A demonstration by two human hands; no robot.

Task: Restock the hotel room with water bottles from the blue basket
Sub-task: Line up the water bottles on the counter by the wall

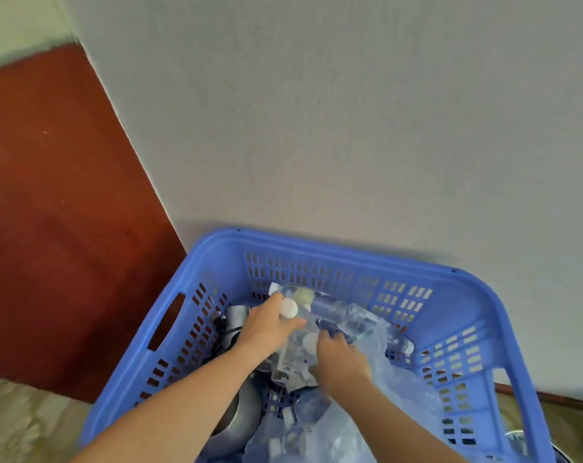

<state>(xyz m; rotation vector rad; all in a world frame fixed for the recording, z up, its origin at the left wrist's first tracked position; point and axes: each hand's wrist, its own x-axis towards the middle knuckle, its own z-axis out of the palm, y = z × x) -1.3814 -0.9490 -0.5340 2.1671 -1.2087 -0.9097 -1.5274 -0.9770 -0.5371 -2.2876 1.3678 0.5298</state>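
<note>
Forearms, yours, come in from the bottom edge and reach down into the blue basket. Nearest you inside it, crumpled clear plastic wrap fills the right side. A round metal vessel sits on the left under your left forearm, though blur hides what kind it is.

Further in, your right grip has its fingers bent down among the wrap and the bottles. You cannot tell whether they close on anything. Just beside it, your left grip is clamped round the neck of a clear water bottle, whose white cap pokes out past the fingers. The bottle lies tilted in the middle of the basket, between your two grips.

More clear bottles lie packed together just beyond, against the far slotted wall, and a black cable runs along the left inside wall near the handle cut-out.

Outside the basket, pale mottled floor shows at lower left. Behind the basket rises a plain grey wall, and left of it stands a red-brown panel.
</note>
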